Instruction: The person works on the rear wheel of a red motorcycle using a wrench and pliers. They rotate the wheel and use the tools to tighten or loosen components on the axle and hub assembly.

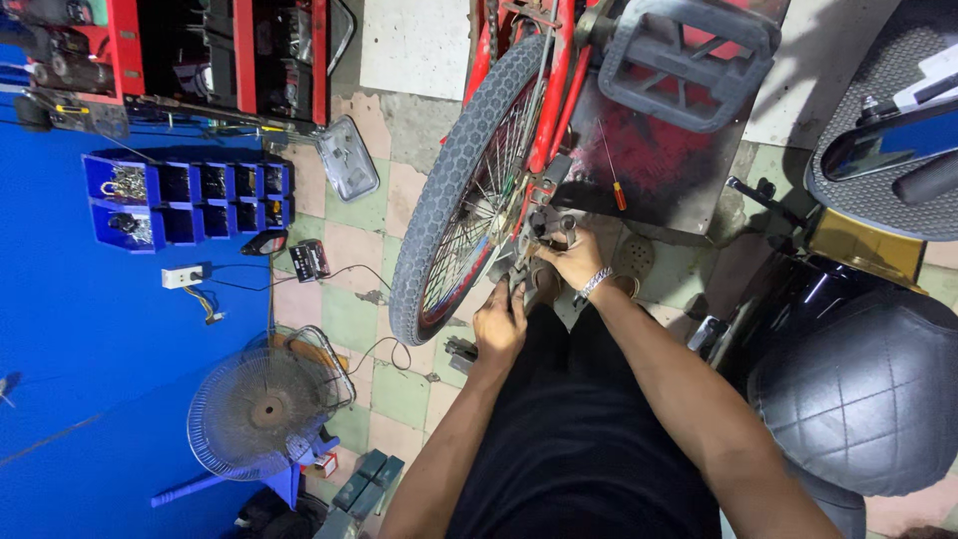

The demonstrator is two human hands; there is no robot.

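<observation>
Two bare hands meet at the hub of a red bicycle's wheel (461, 190), which stands upright on a tiled floor (399, 394). The left hand (499, 324) is closed around a dark tool (521, 284) aimed at the axle, while the right hand (576, 262), a metal bracelet (593, 284) on its wrist, curls narrowly around a small dark fitting (551, 222) beside the red frame (555, 100); whether it grips or merely steadies the part cannot be told. A screwdriver (611, 170) with an orange handle lies just beyond, near the grey pedal (684, 55). Fingers sit close to the spokes, so a slip of the tool, if the fitting gives suddenly, would likely drive knuckles into the wheel or frame. A small dark part (461, 351) rests on the tiles near the left forearm and could be kicked away. Farther out stand a fan (264, 409), blue parts bins (190, 200) on a blue wall, and a black quilted seat (863, 389).
</observation>
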